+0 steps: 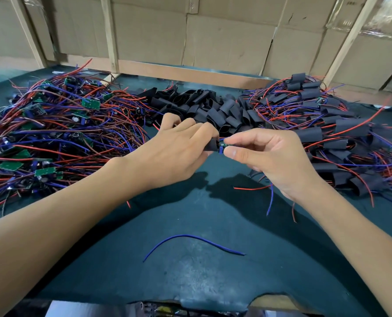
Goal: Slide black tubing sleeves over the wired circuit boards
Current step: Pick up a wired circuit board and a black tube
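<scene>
left hand (179, 143): I see it pinching a black sleeve (211, 146) at its mouth, fingers curled round it.
right hand (266, 154): thumb and forefinger clamped on a small green board (223, 146), its red and blue wires trailing under my palm.
position: board tip just at the sleeve opening, above the mat (190, 259); looks partly entered, hard to tell.
handling: I judge the sleeve light, soft, easily flattened, so hold near the mouth; board light, stiff, fragile at solder joints, so grip the edges.
containers: none; loose piles only, bare boards (53, 124) left, empty sleeves (213, 106) middle, sleeved boards (339, 133) right.
</scene>
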Tool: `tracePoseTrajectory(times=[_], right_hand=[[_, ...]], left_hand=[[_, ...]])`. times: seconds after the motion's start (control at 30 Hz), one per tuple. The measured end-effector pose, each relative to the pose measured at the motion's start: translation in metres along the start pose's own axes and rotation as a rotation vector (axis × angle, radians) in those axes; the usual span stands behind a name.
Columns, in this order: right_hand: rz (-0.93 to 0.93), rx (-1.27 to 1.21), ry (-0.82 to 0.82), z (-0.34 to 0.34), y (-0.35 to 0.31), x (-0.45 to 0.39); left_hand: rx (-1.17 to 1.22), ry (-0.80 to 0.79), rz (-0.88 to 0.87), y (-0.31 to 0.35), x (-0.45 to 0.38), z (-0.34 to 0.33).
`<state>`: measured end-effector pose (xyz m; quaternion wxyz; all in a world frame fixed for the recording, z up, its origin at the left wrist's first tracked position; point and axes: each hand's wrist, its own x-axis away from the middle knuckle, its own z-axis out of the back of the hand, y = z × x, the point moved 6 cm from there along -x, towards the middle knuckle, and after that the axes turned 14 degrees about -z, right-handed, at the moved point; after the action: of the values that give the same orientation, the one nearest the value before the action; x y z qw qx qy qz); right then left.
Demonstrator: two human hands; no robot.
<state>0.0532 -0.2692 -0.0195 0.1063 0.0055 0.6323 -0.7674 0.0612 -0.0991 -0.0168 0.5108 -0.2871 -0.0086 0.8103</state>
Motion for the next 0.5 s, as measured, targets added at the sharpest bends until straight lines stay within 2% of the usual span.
tracePoseTrajectory(times=[0.13, 0.27, 0.5], right_hand=[[0.038, -0.005, -0.036, 0.000, -0.009, 0.003], [0.045, -0.024, -0.081, -0.005, -0.013, 0.005], [0.059, -0.044, -0.031, -0.007, -0.011, 0.005]], left_hand=[[0.171, 0.019, 0.006, 0.005, -0.003, 0.006], [0.176, 0.040, 0.027, 0.006, 0.000, 0.008], [0.141, 0.054, 0.036, 0.008, 0.002, 0.011]])
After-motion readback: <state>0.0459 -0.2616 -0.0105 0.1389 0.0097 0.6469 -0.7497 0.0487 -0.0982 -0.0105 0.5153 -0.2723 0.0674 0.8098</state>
